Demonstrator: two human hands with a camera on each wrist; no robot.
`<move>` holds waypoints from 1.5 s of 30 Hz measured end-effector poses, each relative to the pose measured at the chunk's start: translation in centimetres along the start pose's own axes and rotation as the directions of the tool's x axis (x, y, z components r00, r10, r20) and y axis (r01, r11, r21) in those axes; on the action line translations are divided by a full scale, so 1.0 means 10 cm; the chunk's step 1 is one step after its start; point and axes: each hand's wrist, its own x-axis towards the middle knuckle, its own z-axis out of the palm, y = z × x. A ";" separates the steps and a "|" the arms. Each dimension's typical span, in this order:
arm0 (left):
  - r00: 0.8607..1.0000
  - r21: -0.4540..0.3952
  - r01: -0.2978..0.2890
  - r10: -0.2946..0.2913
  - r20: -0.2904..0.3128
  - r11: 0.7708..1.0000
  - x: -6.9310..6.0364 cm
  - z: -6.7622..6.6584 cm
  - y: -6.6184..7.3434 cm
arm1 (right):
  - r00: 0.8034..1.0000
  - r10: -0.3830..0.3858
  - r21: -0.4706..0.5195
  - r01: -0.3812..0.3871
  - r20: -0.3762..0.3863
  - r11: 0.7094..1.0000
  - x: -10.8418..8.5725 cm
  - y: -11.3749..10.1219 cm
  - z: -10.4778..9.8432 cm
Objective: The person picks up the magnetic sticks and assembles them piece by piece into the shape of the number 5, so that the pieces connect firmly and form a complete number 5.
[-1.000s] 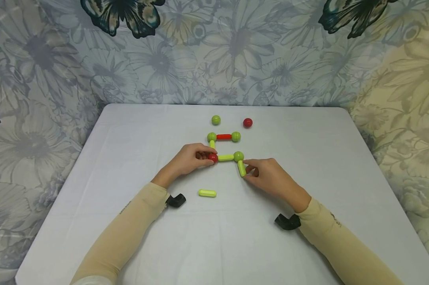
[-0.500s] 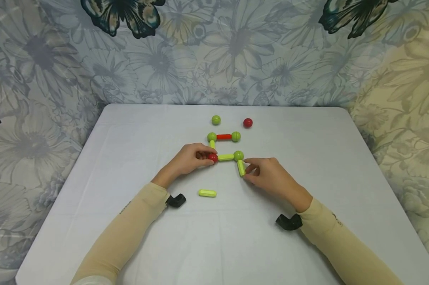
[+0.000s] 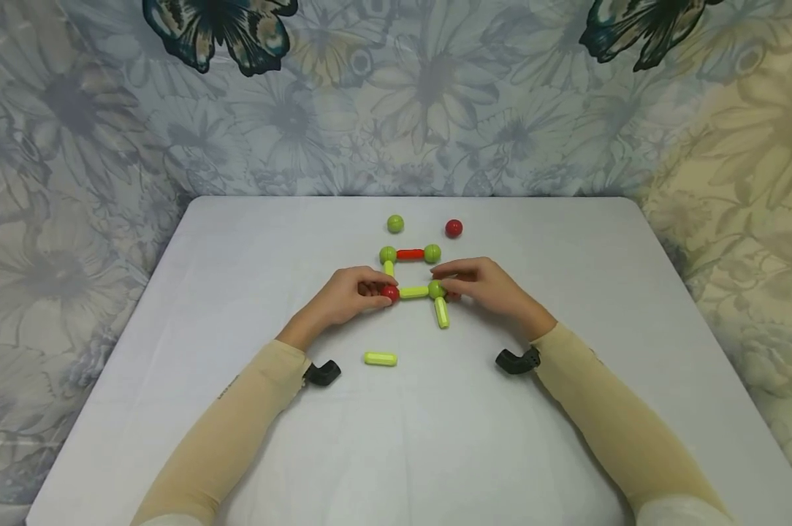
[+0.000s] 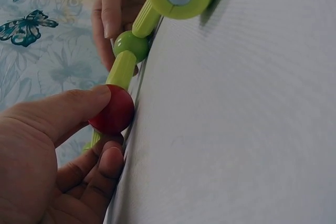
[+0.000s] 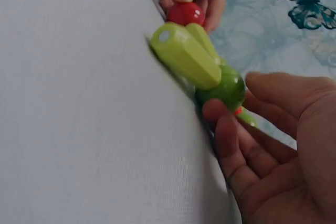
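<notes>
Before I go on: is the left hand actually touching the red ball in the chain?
Touching. The left wrist view shows the left hand with its thumb laid against the red ball, no gap between them.

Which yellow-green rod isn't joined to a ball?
The loose rod, lying by itself on the white table closest to the wearer. The other three yellow-green rods each meet at least one ball.
</notes>
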 end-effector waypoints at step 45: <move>0.986 0.065 0.083 -0.072 -0.154 0.994 0.68 -0.60 0.18 | 0.997 -0.056 -0.066 0.052 -0.060 0.996 -0.01 0.11 0.09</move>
